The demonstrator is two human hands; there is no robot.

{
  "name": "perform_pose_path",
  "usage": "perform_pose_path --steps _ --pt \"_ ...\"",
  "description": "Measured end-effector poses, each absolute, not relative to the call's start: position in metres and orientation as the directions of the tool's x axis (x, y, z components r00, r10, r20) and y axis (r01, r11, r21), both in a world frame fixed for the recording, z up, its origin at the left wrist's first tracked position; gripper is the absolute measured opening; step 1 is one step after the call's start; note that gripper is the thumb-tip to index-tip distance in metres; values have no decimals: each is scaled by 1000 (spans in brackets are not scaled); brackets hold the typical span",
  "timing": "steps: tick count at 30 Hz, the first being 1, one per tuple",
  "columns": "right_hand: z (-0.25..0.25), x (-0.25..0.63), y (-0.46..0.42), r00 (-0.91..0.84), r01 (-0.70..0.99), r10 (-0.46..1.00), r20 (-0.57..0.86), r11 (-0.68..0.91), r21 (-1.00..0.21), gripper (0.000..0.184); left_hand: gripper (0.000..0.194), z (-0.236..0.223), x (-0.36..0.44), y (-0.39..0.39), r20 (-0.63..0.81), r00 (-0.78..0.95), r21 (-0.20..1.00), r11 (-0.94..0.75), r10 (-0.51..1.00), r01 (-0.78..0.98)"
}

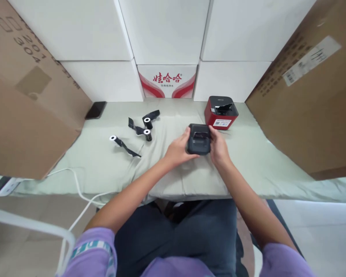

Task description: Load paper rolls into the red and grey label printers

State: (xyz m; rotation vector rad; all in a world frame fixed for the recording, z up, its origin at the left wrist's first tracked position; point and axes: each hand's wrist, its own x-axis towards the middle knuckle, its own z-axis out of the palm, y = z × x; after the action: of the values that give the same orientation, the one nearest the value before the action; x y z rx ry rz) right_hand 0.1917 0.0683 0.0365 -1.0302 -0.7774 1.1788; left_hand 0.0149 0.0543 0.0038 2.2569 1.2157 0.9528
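- Left hand [179,149] and right hand [218,148] clasp a black printer [199,138] from both sides on the green cloth [248,161].
- Palms cover its flanks; its front face is hidden.
- Red printer [221,112] sits just behind.
- Three black rolls [145,127] lie to the left, partly unwound.
- Phone [95,110] half tucked beside a carton [25,96].

Stockroom (stacked cartons [103,34] all around)

red printer [221,112], three black rolls [147,123], perhaps a phone [95,110]
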Motion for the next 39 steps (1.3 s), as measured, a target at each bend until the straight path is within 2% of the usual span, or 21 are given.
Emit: perform_pose_path --steps 3,7,10,12,15,19,29,36,39 --pt "21 158 79 176 -315 984 -30 27 -949 31 127 -4 -15 46 306 295 566 -422 905 708" --pt "7 146 93 194 -304 976 -101 -38 -952 25 121 -11 -18 41 251 242 467 -337 937 818" --pt "4 152 99 220 -300 961 -166 -95 -949 25 110 -8 -12 33 228 207 423 -288 952 859" --pt "0 155 99 231 -254 962 -149 -88 -963 31 98 -5 -11 27 204 183 411 -254 962 875" --pt "-7 157 96 237 -129 970 -51 -20 -991 43 83 -3 -13 20 180 160 421 -223 971 879" --pt "-14 157 92 250 16 968 27 24 -1000 52 78 -2 -16 20 169 151 465 -214 974 859" --pt "-1 164 88 224 16 973 -48 -52 -998 48 86 4 -23 31 98 174 562 -198 980 803" --pt "-5 165 90 235 51 972 -21 -34 -998 51 84 4 -25 34 79 171 581 -185 982 793" --pt "-6 164 85 241 117 969 56 28 -993 52 86 2 -25 35 96 174 567 -197 980 799"
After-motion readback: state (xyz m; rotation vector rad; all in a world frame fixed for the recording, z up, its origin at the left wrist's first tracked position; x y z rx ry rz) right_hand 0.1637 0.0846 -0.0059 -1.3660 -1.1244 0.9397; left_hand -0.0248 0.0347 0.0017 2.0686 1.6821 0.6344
